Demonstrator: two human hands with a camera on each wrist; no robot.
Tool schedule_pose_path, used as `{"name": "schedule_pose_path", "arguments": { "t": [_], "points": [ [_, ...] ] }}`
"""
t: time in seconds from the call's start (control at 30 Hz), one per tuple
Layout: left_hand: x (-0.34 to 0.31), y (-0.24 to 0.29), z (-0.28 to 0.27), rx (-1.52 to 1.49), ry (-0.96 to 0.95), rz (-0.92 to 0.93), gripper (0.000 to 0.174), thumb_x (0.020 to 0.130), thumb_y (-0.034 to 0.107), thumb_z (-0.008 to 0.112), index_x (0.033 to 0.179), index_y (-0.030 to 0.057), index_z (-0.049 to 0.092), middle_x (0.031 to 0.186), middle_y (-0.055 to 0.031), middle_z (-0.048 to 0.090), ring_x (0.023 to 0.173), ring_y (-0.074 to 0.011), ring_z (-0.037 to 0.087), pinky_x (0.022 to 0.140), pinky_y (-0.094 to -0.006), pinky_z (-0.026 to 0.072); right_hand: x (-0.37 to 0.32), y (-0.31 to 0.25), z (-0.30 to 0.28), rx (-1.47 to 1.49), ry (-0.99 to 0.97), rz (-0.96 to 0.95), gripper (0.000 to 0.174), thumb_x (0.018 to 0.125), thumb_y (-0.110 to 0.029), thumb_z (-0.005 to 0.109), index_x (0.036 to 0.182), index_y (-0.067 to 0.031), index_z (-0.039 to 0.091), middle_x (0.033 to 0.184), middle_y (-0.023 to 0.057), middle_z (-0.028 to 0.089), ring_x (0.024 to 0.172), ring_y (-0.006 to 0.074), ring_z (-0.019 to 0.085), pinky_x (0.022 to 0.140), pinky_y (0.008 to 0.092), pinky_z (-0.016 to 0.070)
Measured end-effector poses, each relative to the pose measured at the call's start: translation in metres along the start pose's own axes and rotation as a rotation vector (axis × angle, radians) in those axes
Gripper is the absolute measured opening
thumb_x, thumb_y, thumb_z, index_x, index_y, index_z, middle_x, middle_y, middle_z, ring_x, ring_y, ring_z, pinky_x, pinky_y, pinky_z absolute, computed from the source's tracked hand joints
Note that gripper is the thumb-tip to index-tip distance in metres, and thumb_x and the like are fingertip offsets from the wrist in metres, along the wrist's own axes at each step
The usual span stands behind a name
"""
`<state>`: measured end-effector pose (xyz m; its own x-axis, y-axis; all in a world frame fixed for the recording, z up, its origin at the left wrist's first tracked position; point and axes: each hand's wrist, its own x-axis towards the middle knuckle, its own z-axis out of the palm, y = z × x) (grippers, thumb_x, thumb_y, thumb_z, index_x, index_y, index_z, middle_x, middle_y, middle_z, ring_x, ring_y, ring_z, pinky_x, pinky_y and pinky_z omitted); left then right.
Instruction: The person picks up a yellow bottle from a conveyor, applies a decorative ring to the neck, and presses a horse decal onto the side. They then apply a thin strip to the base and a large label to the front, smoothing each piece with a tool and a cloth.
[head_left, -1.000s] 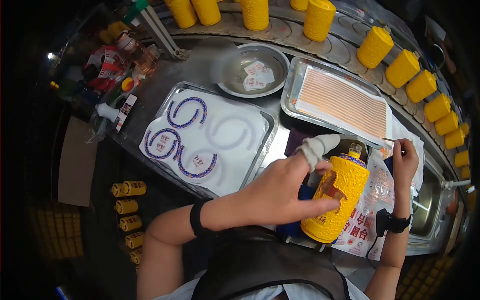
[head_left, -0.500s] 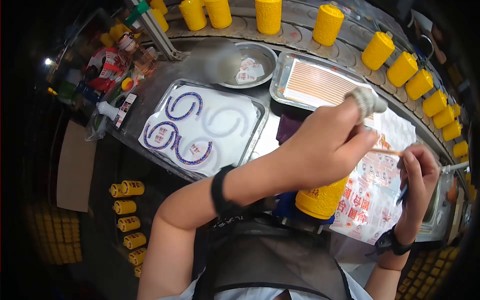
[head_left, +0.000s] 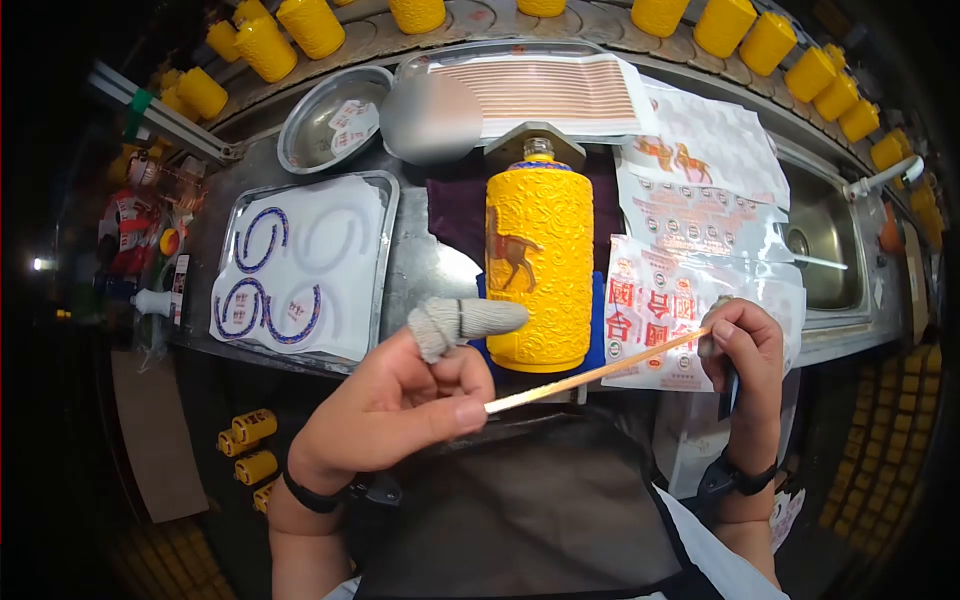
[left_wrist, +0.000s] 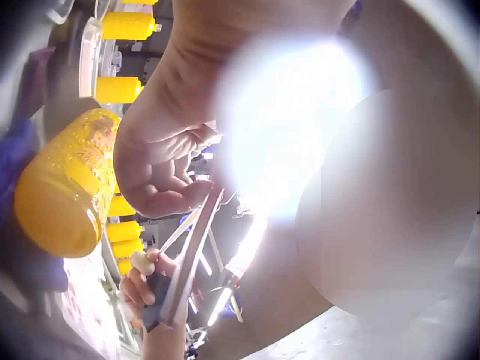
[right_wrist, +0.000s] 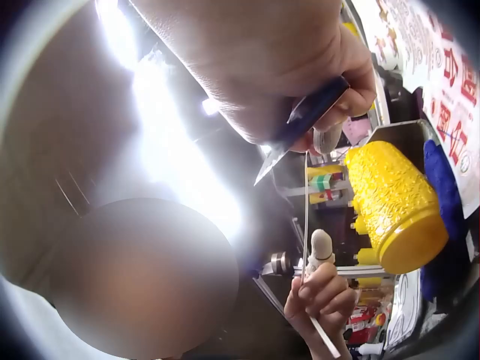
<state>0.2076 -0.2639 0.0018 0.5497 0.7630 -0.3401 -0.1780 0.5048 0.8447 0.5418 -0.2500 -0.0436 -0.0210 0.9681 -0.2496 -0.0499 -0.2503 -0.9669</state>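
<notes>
A narrow gold strip is stretched between both hands, in front of the yellow embossed bottle. The left hand, a knitted cover on its extended index finger, pinches the strip's left end with thumb and a curled finger. At its right end the right hand pinches it between thumb and finger. A dark-handled blade is also held in the right hand, its pointed tip showing in the right wrist view. The bottle stands on a blue cloth and bears a brown horse figure.
A tray with blue patterned arcs lies left, a metal bowl behind it. Striped sheets lie in a back tray. Printed sheets and a sink are at right. Yellow bottles line the conveyor behind.
The left hand has moved from over the bottle to the striped sheets' right side, then back down left, and now pinches the strip's other end. The strip came down with both hands, and the head view has turned.
</notes>
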Motion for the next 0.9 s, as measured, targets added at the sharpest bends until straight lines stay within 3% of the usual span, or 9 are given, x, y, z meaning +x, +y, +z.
{"name": "schedule_pose_path", "arguments": {
  "t": [0.2, 0.3, 0.4, 0.5, 0.57, 0.67, 0.77, 0.8, 0.9],
  "points": [
    [0.003, -0.012, 0.014, 0.294, 0.113, 0.109, 0.059, 0.091, 0.001, 0.059, 0.146, 0.0033, 0.038, 0.084, 0.0031, 0.051, 0.070, -0.0027, 0.044, 0.064, -0.0191, 0.0371, -0.009, 0.023, -0.036, -0.264, 0.004, 0.117, 0.016, 0.087, -0.008, 0.059, 0.098, 0.0019, 0.067, 0.076, 0.0000, 0.060, 0.059, 0.0014, 0.045, 0.053, 0.0190, 0.0367],
    [0.008, -0.010, 0.028, 0.647, 0.117, 0.174, 0.057, 0.088, 0.000, 0.062, 0.142, 0.0004, 0.043, 0.081, -0.0002, 0.057, 0.068, -0.0079, 0.051, 0.063, -0.0231, 0.0427, -0.006, 0.029, -0.026, -0.517, 0.285, -0.084, 0.022, 0.086, -0.004, 0.057, 0.105, -0.0006, 0.069, 0.083, -0.0007, 0.061, 0.066, 0.0014, 0.044, 0.060, 0.0202, 0.0379],
    [0.013, -0.008, 0.041, 0.867, 0.066, 0.241, 0.059, 0.083, -0.005, 0.066, 0.139, -0.0020, 0.048, 0.083, -0.0047, 0.063, 0.075, -0.0107, 0.060, 0.065, -0.0236, 0.0499, -0.017, -0.007, 0.013, -0.627, 0.011, -0.281, 0.031, 0.081, 0.002, 0.055, 0.108, -0.0023, 0.069, 0.092, 0.0046, 0.064, 0.074, 0.0083, 0.051, 0.065, 0.0229, 0.0416],
    [0.013, -0.007, 0.052, 0.952, 0.034, 0.351, 0.061, 0.081, -0.005, 0.068, 0.139, -0.0011, 0.049, 0.083, -0.0047, 0.064, 0.075, -0.0112, 0.062, 0.067, -0.0248, 0.0517, -0.010, -0.022, 0.057, -0.465, -0.483, -0.487, 0.029, 0.076, -0.002, 0.060, 0.104, -0.0024, 0.066, 0.097, 0.0149, 0.061, 0.088, 0.0313, 0.059, 0.075, 0.0356, 0.0477],
    [0.005, -0.008, 0.054, 0.995, 0.071, 0.366, 0.062, 0.080, -0.006, 0.069, 0.138, -0.0009, 0.049, 0.082, -0.0045, 0.064, 0.075, -0.0115, 0.063, 0.067, -0.0255, 0.0525, -0.008, -0.007, 0.077, -0.413, -0.588, -0.533, 0.026, 0.075, -0.005, 0.063, 0.100, -0.0028, 0.065, 0.099, 0.0147, 0.059, 0.087, 0.0316, 0.059, 0.076, 0.0363, 0.0482],
    [-0.004, -0.013, 0.049, 0.964, 0.158, 0.344, 0.061, 0.080, -0.004, 0.069, 0.138, -0.0010, 0.049, 0.082, -0.0038, 0.064, 0.074, -0.0105, 0.062, 0.066, -0.0248, 0.0516, -0.004, -0.011, 0.070, -0.349, -0.772, -0.316, 0.018, 0.078, -0.009, 0.068, 0.094, -0.0025, 0.065, 0.094, 0.0122, 0.061, 0.084, 0.0264, 0.059, 0.072, 0.0342, 0.0471],
    [-0.004, -0.030, 0.043, 0.785, 0.274, 0.304, 0.059, 0.082, -0.001, 0.069, 0.138, -0.0007, 0.049, 0.083, -0.0018, 0.064, 0.074, -0.0073, 0.060, 0.065, -0.0225, 0.0478, -0.004, -0.005, 0.064, -0.207, -0.735, -0.049, 0.013, 0.083, -0.013, 0.071, 0.089, -0.0019, 0.066, 0.085, 0.0072, 0.061, 0.078, 0.0170, 0.058, 0.067, 0.0290, 0.0445],
    [-0.002, -0.037, 0.039, 0.716, 0.307, 0.296, 0.058, 0.083, 0.000, 0.069, 0.138, -0.0005, 0.049, 0.083, -0.0009, 0.063, 0.073, -0.0060, 0.058, 0.065, -0.0216, 0.0463, -0.006, -0.001, 0.063, -0.214, -0.650, -0.023, 0.011, 0.086, -0.010, 0.069, 0.085, 0.0006, 0.065, 0.080, 0.0026, 0.063, 0.072, 0.0086, 0.056, 0.065, 0.0229, 0.0427],
    [0.004, -0.058, 0.025, 0.622, 0.462, 0.351, 0.053, 0.084, 0.001, 0.069, 0.134, 0.0014, 0.054, 0.076, 0.0033, 0.061, 0.064, -0.0039, 0.049, 0.059, -0.0207, 0.0387, -0.004, 0.003, 0.059, -0.227, -0.536, -0.002, 0.011, 0.085, -0.009, 0.070, 0.082, 0.0005, 0.066, 0.078, 0.0013, 0.063, 0.071, 0.0065, 0.055, 0.063, 0.0223, 0.0421]
  ]
}}
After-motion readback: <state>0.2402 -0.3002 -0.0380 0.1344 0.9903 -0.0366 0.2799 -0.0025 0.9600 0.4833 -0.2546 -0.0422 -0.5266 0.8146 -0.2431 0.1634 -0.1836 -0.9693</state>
